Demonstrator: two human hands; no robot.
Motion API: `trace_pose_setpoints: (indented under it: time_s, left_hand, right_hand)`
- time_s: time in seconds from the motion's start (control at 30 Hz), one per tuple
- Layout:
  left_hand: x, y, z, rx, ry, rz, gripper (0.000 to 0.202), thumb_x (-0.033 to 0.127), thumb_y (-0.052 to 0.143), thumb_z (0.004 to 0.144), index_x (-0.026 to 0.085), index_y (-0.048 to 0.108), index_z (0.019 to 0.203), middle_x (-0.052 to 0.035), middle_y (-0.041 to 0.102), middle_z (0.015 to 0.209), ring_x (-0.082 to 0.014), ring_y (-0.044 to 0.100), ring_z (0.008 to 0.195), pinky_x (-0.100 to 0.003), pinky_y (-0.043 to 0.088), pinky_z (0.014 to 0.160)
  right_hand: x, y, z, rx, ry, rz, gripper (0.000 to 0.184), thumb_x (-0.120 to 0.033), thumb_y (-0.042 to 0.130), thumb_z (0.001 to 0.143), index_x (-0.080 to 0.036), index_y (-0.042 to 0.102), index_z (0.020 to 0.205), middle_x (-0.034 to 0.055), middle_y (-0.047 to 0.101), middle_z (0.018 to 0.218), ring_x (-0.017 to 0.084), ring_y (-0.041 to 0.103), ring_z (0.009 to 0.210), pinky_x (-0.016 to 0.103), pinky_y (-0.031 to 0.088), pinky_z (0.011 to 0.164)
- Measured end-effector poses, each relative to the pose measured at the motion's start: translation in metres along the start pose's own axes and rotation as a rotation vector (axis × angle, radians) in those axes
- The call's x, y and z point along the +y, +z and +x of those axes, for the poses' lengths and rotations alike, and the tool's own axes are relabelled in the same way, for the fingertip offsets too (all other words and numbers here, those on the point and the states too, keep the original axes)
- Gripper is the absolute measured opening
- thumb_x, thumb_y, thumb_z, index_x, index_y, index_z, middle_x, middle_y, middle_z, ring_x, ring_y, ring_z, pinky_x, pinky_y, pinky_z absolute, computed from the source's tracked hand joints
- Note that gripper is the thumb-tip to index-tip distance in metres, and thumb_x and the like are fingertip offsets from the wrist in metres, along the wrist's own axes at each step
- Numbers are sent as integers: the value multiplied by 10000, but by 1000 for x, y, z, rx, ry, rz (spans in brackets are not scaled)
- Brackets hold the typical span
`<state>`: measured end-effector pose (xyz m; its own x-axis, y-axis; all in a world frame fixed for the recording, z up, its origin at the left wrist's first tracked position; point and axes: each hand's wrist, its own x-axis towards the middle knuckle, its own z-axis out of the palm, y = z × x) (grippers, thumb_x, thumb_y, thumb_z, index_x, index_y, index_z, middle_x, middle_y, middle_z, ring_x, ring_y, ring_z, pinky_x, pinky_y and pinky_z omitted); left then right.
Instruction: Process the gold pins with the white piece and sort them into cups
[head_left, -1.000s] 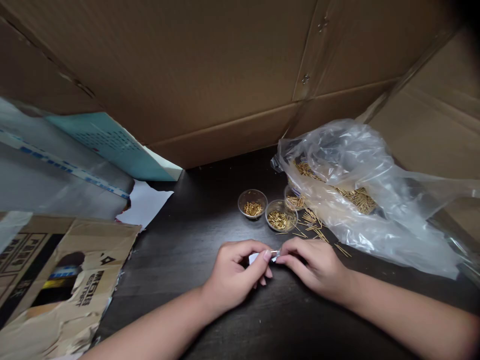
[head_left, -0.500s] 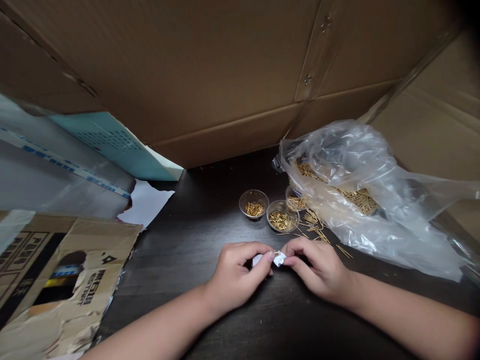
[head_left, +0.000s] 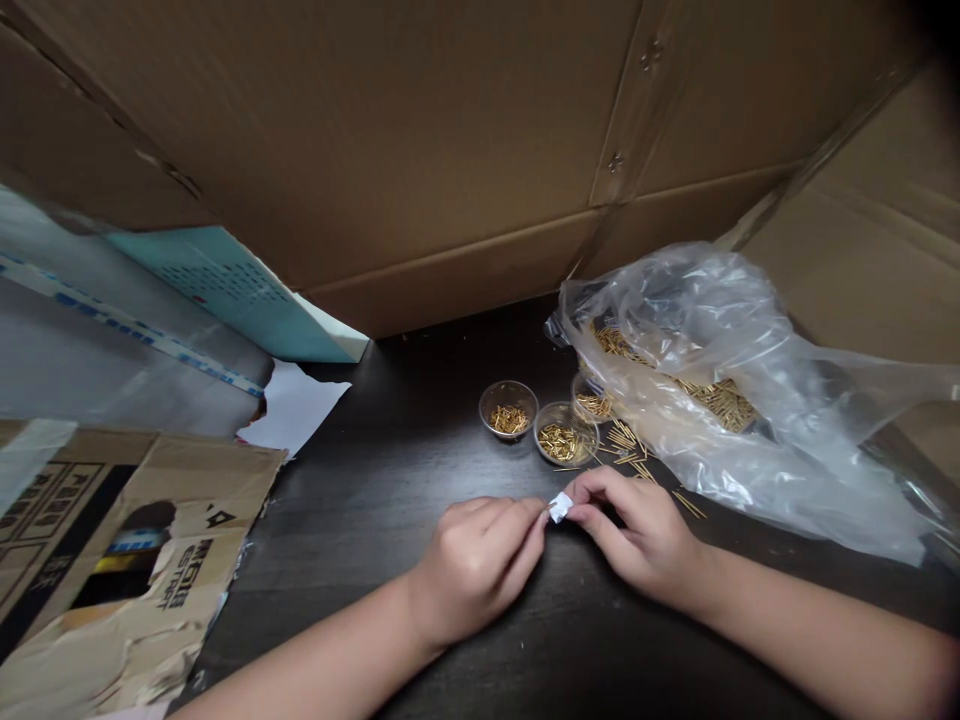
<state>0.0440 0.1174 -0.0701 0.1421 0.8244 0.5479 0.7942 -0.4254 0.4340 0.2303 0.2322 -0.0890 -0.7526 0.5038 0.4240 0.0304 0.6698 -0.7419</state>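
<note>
Head view: a small white scrap (head_left: 559,507), either paper or thin cloth, is held above the dark desk (head_left: 360,540), between the fingertips of both hands. The right hand (head_left: 637,530) pinches it at its right edge between thumb and forefinger. The left hand (head_left: 484,560) is curled, its fingertips pressed together at the scrap's left edge on what appears to be a thin pin-like piece (head_left: 552,507); the far side of this grip is hidden, and the piece is too small to identify with certainty. Handling assessment: the scrap is judged very light, soft and easily creased or torn, best taken by a margin with light pressure. The pin-like piece is judged light, stiff and, if smooth metal, prone to roll or slip; hold is best taken across its shaft near one end, leaving the other end free. Stock nearby: a left clear cup (head_left: 509,390) and a middle clear cup (head_left: 584,428) contain short gold-coloured pieces, and a rear clear cup (head_left: 580,383), partly covered, contains more. Loose gold-coloured pins (head_left: 622,440) lie just beside the middle cup, near the right hand. A transparent plastic bag (head_left: 795,490) with further pins rests to the right.
</note>
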Motion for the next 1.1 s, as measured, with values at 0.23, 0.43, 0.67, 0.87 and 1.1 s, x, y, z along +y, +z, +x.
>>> trace_pose_setpoints:
  time_s: [0.23,0.43,0.67,0.87,1.1]
  left_hand:
    - [0,0,0,-34,36,113,124,82,592,944,76,663,1046,-66,726,753,-165,645,576,-292,512,559]
    - [-1,2,0,-63,91,166,132,93,557,965,57,659,1040,-41,668,670,-167,616,550,-289,485,516]
    - [-2,3,2,-97,-33,-38,129,103,545,972,115,662,1025,-53,740,790,-165,683,625,-276,536,606]
    - [-5,2,3,-94,-50,-82,118,101,552,968,122,667,984,-44,730,766,-154,676,610,-260,527,594]
    - [-8,3,1,-140,49,36,133,116,518,981,97,641,1030,-74,729,775,-182,671,628,-288,544,600]
  right_hand:
    - [0,0,0,19,23,-36,61,-223,545,1017,-217,546,956,0,678,796,132,657,662,236,493,619]
    - [1,1,0,37,30,-77,57,-210,550,1012,-210,555,955,-10,646,751,127,622,615,245,474,598]
    - [1,1,0,31,-8,-33,77,-220,557,1013,-208,571,938,22,691,807,151,670,684,259,530,637]
    - [2,1,0,14,-83,-39,249,-177,578,1002,-166,599,1250,79,728,965,175,707,805,285,592,724]
    - [1,-1,1,-87,-170,-72,280,-82,541,998,-150,621,1258,101,746,1061,192,722,948,324,610,832]
